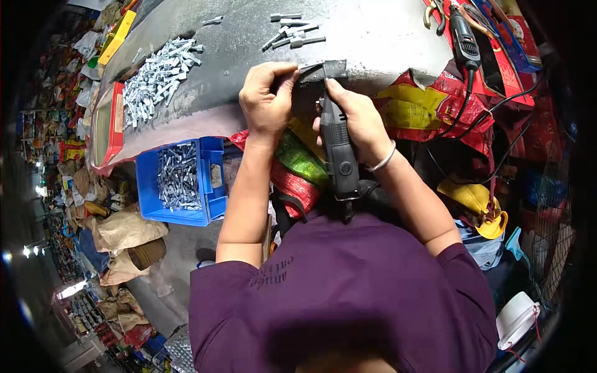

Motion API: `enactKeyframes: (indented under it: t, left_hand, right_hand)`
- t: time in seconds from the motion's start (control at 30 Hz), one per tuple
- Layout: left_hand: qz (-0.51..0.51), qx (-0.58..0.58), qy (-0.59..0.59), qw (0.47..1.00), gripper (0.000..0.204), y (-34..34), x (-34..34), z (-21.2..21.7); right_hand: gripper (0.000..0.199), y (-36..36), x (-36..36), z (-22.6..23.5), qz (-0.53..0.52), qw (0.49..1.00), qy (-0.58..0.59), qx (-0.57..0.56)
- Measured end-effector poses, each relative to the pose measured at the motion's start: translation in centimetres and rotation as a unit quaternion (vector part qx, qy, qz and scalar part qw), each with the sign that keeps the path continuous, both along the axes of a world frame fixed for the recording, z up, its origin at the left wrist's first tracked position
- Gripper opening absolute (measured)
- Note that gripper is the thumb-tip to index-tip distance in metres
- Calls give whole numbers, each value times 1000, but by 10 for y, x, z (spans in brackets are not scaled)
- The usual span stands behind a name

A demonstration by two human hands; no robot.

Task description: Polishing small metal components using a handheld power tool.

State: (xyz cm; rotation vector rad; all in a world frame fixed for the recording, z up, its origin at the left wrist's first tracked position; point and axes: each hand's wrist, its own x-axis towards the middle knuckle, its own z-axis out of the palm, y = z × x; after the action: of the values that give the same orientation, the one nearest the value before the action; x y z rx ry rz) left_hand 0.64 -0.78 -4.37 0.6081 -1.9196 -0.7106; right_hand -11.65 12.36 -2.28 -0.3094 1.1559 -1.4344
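Observation:
My right hand (pixel 357 121) is wrapped round a black rotary tool (pixel 340 152), whose thin bit points away from me. My left hand (pixel 268 96) pinches a small slim metal piece (pixel 310 66) between thumb and fingers. The piece's far end reaches close to the bit; whether they touch I cannot tell. Both lie by a dark square patch (pixel 336 68) at the table's near edge. Beyond my hands several grey metal pieces with thick heads and thin shanks (pixel 298 37) lie in a loose group, and a large pile of similar pieces (pixel 163 78) sits to the left.
A blue bin (pixel 146 199) of darker metal pieces stands below the table's left edge. A second rotary tool (pixel 463 37) lies at the far right, its black cable (pixel 467 93) hanging down beside pliers (pixel 435 15). Red and yellow sacking (pixel 416 109) hangs over the near edge.

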Motion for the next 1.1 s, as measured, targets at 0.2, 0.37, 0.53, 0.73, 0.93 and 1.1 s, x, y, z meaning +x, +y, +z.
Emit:
enactKeyframes:
  t: [0.2, 0.37, 0.53, 0.73, 0.93, 1.1]
  left_hand:
    - [-68, -38, 61, 995, 22, -8, 7, -10]
    - [-67, -61, 53, 995, 25, -9, 8, -9]
    - [-78, 14, 73, 994, 23, -2, 4, -2]
    - [-66, 85, 101, 989, 24, 0, 4, -3]
    - [-63, -55, 47, 995, 27, -5, 5, -2]
    - [-60, -64, 40, 995, 28, -7, 4, -2]
  right_hand:
    - [46, -1, 6, 3, 38, 998, -52, -15]
    - [47, -12, 10, 6, 66, 995, -71, -4]
    - [46, -19, 16, -3, 34, 999, -26, -23]
    - [46, -19, 17, -4, 33, 998, -38, -30]
    - [46, -22, 22, -3, 27, 999, -36, -21]
    - [46, -21, 18, -8, 4, 999, -49, -24]
